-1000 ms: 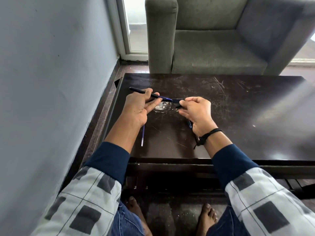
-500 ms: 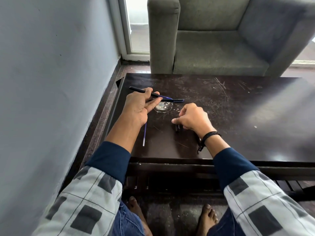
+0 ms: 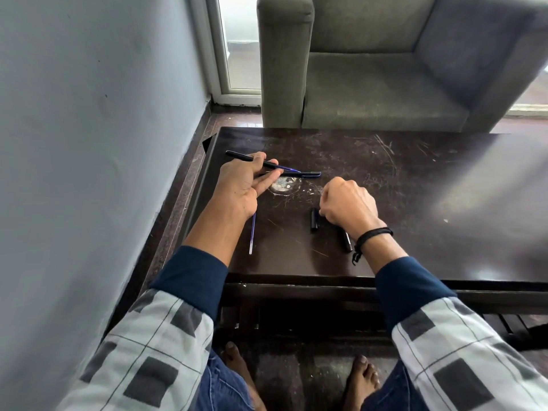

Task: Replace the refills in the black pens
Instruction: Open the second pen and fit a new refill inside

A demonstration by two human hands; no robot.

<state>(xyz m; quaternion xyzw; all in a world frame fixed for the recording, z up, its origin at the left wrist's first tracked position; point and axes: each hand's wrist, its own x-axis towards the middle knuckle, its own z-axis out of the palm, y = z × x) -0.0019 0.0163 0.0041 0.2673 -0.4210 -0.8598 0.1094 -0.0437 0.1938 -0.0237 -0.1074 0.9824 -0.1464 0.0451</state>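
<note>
Between the thumb and fingers of the left grip (image 3: 246, 185) sits a black pen (image 3: 243, 157), slanted above the dark counter (image 3: 415, 232), with a blue refill (image 3: 289, 168) sticking out of its end on the side toward the right grip (image 3: 347, 203). Just beyond the left grip's fingertips a second black pen (image 3: 305, 174) lies flat on the counter, its length running toward the right grip. Under the left grip's wrist a loose refill (image 3: 252, 235) lies on the counter, its far end hidden by the wrist. The right grip rests knuckles-up with its fingers curled under, and I cannot tell whether it holds anything. A short black pen piece (image 3: 314, 219) lies right beside those fingers on the side facing the left grip, perhaps touching them. A longer pen piece (image 3: 345, 240) with a ridged end pokes out from under the right wrist, close to a black cord wristband (image 3: 373, 232). Between the two grips a pale round mark (image 3: 283, 185) shows on the counter. Past the counter stands a grey armchair (image 3: 370, 84)
</note>
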